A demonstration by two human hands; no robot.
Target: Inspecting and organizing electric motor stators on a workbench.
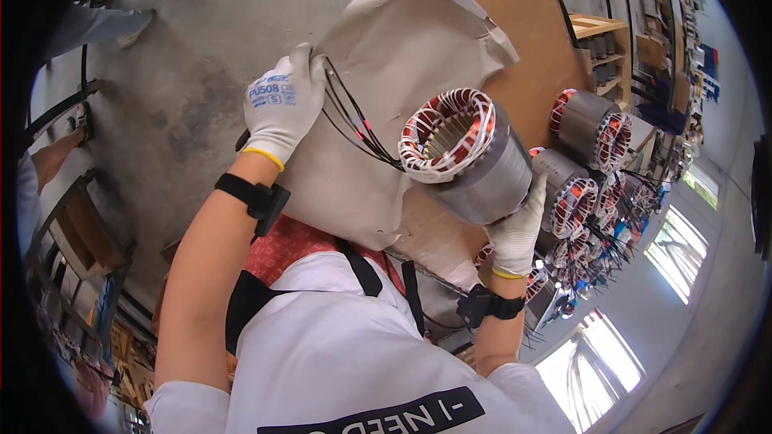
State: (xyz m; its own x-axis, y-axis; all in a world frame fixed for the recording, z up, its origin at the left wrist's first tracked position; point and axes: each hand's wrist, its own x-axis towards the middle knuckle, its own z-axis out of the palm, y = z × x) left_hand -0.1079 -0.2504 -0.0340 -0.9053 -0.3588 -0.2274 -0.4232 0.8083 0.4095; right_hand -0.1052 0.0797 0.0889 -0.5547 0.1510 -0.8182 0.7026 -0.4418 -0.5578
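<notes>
A motor stator is tilted in front of me, its red copper windings laced with white cord and facing left toward my left hand. My right hand, in a white glove, grips its metal body from the lower right, with part of the fingers hidden behind it. Several black lead wires run from the winding end up to my left hand. This gloved hand is closed on the wire ends near its fingertips and holds them stretched away from the stator. Red marks show on some wires.
Grey-brown sheeting covers part of a brown board under the stator. More stators crowd together at the right. A wooden shelf stands beyond them. At the left, other people's legs and a metal-framed cart show.
</notes>
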